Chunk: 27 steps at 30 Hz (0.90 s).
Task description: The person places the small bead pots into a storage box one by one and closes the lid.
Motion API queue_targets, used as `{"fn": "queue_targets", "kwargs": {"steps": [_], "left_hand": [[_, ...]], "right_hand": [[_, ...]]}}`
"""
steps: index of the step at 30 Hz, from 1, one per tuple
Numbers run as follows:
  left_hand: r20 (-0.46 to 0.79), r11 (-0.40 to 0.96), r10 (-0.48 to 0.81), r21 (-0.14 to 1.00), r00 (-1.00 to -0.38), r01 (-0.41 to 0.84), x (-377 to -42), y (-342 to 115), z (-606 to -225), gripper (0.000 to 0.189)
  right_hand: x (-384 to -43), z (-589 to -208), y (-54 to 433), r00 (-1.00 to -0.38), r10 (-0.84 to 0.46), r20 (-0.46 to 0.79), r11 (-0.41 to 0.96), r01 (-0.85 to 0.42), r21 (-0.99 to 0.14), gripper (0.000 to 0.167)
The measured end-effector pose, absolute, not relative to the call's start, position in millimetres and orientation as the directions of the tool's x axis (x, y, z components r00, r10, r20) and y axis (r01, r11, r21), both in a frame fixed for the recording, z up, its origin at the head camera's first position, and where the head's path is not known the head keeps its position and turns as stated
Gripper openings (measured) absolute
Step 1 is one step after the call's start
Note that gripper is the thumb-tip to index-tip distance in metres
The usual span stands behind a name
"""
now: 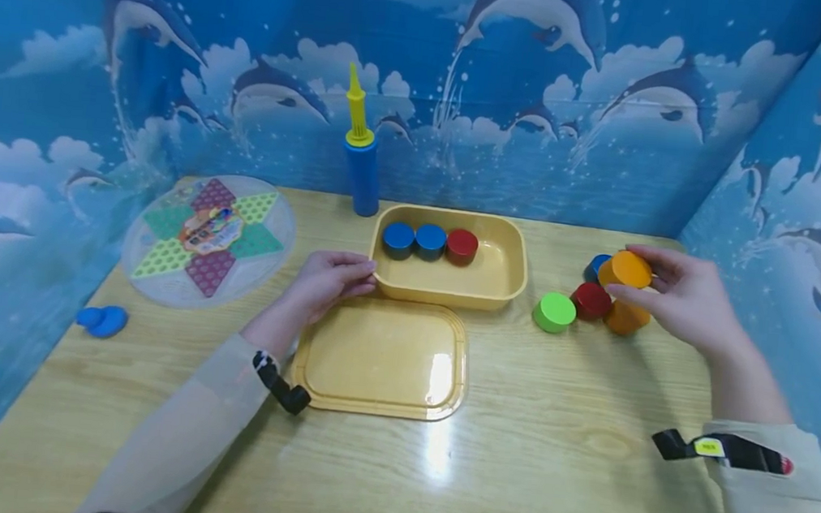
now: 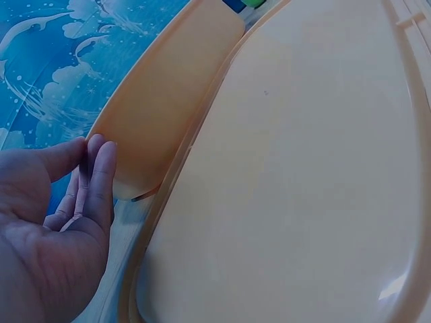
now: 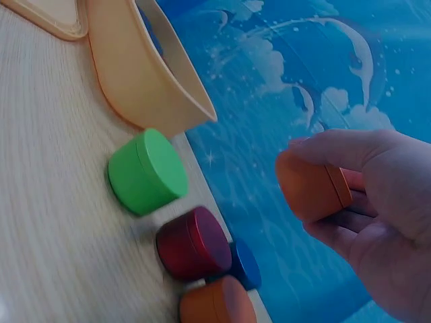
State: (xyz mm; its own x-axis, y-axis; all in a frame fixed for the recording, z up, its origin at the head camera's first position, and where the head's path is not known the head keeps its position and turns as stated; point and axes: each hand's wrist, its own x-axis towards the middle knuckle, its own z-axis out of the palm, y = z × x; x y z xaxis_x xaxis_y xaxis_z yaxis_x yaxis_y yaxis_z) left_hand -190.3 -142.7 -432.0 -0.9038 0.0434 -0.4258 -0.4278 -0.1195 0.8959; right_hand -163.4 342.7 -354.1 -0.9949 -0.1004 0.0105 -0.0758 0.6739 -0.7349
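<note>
My right hand (image 1: 681, 296) grips a round orange tin (image 3: 313, 188) between thumb and fingers, raised above the table. Below it stand another orange tin (image 3: 219, 303), a red tin (image 3: 193, 243), a blue tin (image 3: 244, 264) and, a bit to the left, a green tin (image 3: 147, 172). With thumb and fingertips my left hand (image 1: 327, 286) pinches the left end of a yellow plastic box (image 1: 444, 296). Two blue tins (image 1: 414, 241) and one red tin (image 1: 462, 247) stand in a row inside this box, along its left and middle.
A yellow lid (image 1: 379, 360) lies flat in front of the box. Behind the box's left end stands a blue and yellow hand pump (image 1: 365, 175). On the left are a round Chinese checkers board (image 1: 210, 239) and a small blue object (image 1: 103, 321). Dolphin-print cloth (image 1: 427, 62) walls the table.
</note>
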Motion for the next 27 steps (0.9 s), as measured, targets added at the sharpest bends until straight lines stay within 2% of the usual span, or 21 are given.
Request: {"fn": "queue_targets", "kwargs": {"steps": [6,14,27], "left_hand": [[-0.421,-0.139,0.05,0.895,-0.906,-0.424,-190,-142,-433,0.035],[-0.41,-0.154,0.056,0.897,-0.91,-0.413,-190,-143,-432,0.033],[-0.413,-0.155,0.055,0.896,-0.909,-0.417,-190,-143,-432,0.031]], "right_hand": [[-182,-355,318,-0.982,-0.185,0.025,0.636,-0.139,-0.759,0.068],[-204,-359,286,-0.973,-0.227,-0.046,0.618,-0.107,-0.779,0.073],[-236,-368,244,-0.932,-0.361,-0.028,0.555,-0.19,-0.81,0.062]]}}
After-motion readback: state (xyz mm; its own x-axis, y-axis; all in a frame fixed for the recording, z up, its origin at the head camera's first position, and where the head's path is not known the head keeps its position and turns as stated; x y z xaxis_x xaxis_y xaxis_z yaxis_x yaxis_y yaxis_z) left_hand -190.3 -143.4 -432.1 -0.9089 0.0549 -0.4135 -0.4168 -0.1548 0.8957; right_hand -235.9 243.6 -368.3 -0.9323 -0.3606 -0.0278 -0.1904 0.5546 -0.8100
